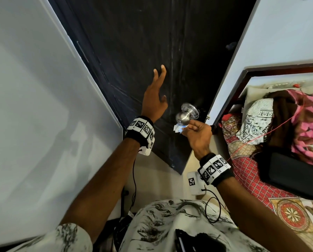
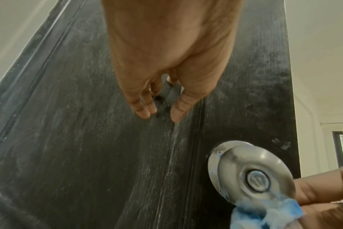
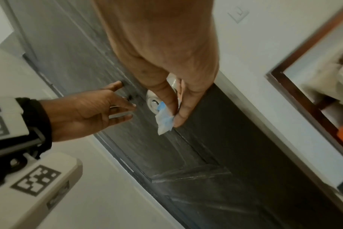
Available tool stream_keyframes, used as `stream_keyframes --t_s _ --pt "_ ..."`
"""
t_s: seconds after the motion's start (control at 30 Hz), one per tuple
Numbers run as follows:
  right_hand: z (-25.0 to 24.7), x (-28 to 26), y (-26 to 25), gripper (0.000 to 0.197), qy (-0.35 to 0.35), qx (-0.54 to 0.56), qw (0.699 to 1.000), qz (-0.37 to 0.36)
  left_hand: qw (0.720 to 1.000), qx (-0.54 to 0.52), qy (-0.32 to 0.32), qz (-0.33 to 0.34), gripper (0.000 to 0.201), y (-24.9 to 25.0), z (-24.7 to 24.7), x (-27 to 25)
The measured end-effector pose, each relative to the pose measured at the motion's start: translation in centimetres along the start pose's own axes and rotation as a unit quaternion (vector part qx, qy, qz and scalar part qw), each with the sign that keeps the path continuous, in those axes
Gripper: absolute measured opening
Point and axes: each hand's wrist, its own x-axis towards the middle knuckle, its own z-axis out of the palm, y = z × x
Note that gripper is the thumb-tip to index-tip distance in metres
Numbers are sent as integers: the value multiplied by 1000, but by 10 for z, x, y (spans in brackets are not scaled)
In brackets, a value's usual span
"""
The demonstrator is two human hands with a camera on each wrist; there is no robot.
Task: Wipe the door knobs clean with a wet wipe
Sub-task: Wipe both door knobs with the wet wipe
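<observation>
Left of the door knob (image 1: 185, 116), the left hand (image 1: 154, 99) presses flat, fingers straight, on the dark door (image 1: 134, 42). The knob looks rigid, smooth, probably slippery. At its lower right, the right hand (image 1: 197, 133) pinches the soft, limp wet wipe (image 1: 178, 128) against it; bunching it thicker should grip better.

Head view looking down, 2 close wrist views, all sharing door knob (image 1: 185, 116)

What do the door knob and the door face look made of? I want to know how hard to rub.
Door knob: looks like brushed metal, satin silver with soft highlights. Door: seemingly wood or wood-look board with dark matte finish, showing pale grain-like streaks and scuffs. Wet wipe, pinched by the right hand: thin, soft white-blue fabric.
</observation>
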Motion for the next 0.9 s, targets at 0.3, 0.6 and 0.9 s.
stream_keyframes --t_s 0.3,0.6,0.9 --pt "-7 -2 9 37 -80 289 939 168 1000 -8 -3 -3 101 1 1 -3" --pt "11 5 -11 31 -126 481 815 298 999 -31 -6 -19 101 5 2 -4" --pt "-9 -4 7 91 -129 532 773 320 999 -28 5 -30 103 2 6 -2"
